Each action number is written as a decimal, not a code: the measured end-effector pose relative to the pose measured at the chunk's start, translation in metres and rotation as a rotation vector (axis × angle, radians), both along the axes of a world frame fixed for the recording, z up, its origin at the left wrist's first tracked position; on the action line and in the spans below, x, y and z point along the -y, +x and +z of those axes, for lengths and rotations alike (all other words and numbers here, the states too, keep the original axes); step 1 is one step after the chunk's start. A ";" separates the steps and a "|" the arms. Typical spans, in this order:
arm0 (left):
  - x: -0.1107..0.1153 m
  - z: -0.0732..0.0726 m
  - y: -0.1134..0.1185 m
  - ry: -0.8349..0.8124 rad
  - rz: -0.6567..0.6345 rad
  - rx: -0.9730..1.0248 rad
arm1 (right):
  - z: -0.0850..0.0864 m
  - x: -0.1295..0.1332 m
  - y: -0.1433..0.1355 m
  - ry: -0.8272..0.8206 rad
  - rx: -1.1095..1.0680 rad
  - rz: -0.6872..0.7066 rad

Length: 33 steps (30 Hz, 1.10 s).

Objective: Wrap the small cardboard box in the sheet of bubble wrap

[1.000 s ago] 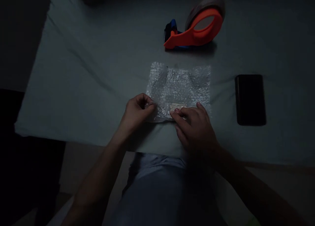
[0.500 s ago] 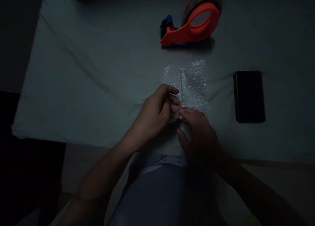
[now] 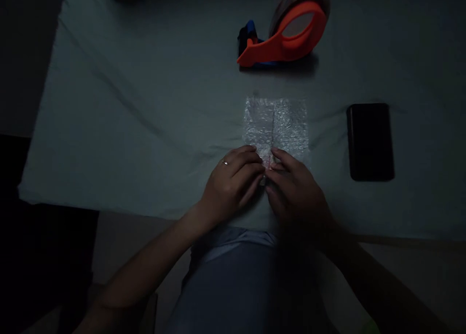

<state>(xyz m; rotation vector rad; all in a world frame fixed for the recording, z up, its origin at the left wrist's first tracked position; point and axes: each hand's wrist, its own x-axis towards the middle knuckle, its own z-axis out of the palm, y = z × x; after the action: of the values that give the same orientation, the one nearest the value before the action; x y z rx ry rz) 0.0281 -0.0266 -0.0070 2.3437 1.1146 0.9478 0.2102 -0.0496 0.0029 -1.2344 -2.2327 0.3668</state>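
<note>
A small sheet of clear bubble wrap [image 3: 289,123] lies flat on the cloth in front of me, with a crease or seam running down its middle. My left hand [image 3: 235,178], a ring on one finger, is closed on the near left part of the wrap. From the right, my right hand [image 3: 298,191] closes on the same near edge, its fingertips almost meeting the left ones. Something small and pale shows between the fingertips, too dim and covered to name.
An orange and blue tape dispenser [image 3: 271,51] with a roll of tape stands beyond the wrap. To the right lies a black rectangular case or device [image 3: 371,142]. A pale green cloth [image 3: 145,81] covers the table, whose near edge runs close to my body.
My left hand has turned palm down and come onto the wrap's near edge. My right fingers have closed in. The wrap's far edge now lies flatter and straighter.
</note>
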 end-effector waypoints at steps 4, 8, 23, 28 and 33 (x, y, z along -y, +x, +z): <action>0.001 -0.007 0.002 0.039 -0.010 -0.005 | 0.005 0.000 0.023 -0.004 -0.066 -0.276; -0.001 -0.007 0.005 0.026 -0.004 -0.004 | -0.007 0.005 0.046 -0.277 -0.214 -0.589; 0.002 -0.014 0.006 0.059 -0.010 -0.057 | -0.032 -0.013 0.012 -0.305 -0.242 -0.579; 0.002 -0.015 0.007 0.059 0.001 -0.028 | -0.031 -0.015 0.006 -0.215 -0.174 -0.576; 0.003 -0.015 0.011 0.104 0.007 -0.038 | -0.022 -0.014 0.001 -0.318 -0.475 -0.608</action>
<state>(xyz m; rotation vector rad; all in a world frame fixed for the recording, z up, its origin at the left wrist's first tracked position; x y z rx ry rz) 0.0389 -0.0291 -0.0216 2.4515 1.1134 0.9899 0.2107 -0.0356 -0.0190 -1.7021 -1.3552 0.6958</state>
